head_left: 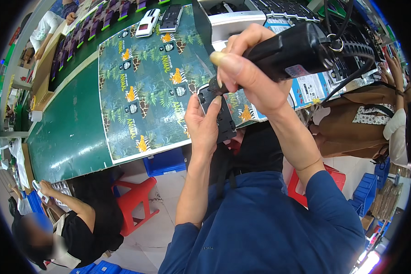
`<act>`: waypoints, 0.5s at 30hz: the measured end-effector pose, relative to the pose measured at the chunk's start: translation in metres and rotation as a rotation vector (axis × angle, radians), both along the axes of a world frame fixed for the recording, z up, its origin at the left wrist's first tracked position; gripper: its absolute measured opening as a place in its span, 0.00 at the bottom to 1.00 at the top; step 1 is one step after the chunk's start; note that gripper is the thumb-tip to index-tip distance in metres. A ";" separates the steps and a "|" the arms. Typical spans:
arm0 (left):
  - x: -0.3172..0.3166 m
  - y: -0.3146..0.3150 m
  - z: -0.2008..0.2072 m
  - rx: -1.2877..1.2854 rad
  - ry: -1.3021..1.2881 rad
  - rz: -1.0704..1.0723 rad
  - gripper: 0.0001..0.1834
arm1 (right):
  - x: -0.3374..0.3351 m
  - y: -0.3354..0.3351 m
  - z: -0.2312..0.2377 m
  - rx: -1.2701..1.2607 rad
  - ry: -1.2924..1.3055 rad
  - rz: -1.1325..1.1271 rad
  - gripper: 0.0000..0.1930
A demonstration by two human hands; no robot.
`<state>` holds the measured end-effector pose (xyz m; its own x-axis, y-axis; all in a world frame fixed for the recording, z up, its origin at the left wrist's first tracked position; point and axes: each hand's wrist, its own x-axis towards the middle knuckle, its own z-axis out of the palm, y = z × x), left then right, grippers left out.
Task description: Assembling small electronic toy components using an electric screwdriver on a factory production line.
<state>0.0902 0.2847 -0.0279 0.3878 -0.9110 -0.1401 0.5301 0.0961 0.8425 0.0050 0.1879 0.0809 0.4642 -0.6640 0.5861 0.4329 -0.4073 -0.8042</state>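
A black electric screwdriver (293,49) is gripped in my right hand (262,84), its nose pointing down and left. Below it, my left hand (202,129) holds a toy car (224,124) with its black underside up, at the table's near edge. The screwdriver's tip meets the far end of that underside; the bit itself is hidden by my fingers. Farther off, a white toy car (147,23) stands on its wheels. Beside it another toy car (171,19) lies with its black base up.
An animal-print sheet (157,93) covers part of the green table (68,125). A grey-white machine (236,20) stands beyond my right hand. The screwdriver's cable (351,82) hangs at right. A red stool (139,201) and co-workers (84,219) are nearby.
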 end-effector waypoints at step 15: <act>0.001 0.002 0.011 0.006 0.077 0.003 0.14 | 0.002 -0.009 -0.011 -0.075 0.058 0.039 0.14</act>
<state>0.0915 0.2871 -0.0172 0.3783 -0.9091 -0.1747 0.5928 0.0929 0.7999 0.0073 0.1792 0.0701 0.5234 -0.6003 0.6047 0.4033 -0.4506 -0.7964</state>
